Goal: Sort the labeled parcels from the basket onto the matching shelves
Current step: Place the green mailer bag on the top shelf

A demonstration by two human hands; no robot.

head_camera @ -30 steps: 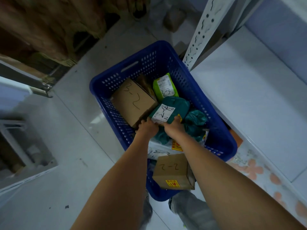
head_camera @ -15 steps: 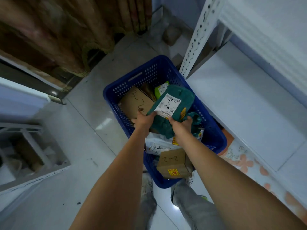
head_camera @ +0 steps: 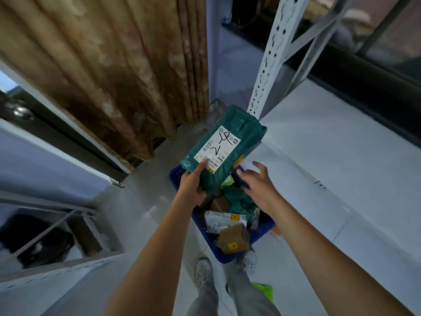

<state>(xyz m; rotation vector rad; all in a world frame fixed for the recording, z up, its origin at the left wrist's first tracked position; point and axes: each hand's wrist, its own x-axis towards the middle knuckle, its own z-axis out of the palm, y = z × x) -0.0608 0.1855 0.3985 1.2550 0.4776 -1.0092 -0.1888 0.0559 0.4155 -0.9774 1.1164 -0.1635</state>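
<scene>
My left hand (head_camera: 192,185) grips the near end of a teal parcel (head_camera: 237,133) with a white label marked 2-4, lifted above the blue basket (head_camera: 264,231). Its thumb lies across the label's lower edge. My right hand (head_camera: 258,182) hovers beside the parcel with fingers spread, holding nothing. In the basket lie a brown box (head_camera: 233,241) with a yellow sticker, a white bag (head_camera: 222,221), another teal bag (head_camera: 239,199) and more parcels, partly hidden by my hands.
A wide white shelf board (head_camera: 337,156) runs along the right, with a perforated white upright (head_camera: 270,55) at its corner. A brown curtain (head_camera: 102,60) hangs at the back left. Another shelf frame (head_camera: 57,224) stands at the left. My feet are below the basket.
The teal parcel has risen out of the basket, up and away from me. My right hand has let go of it; only the left hand holds it now. My view has tilted upward.
</scene>
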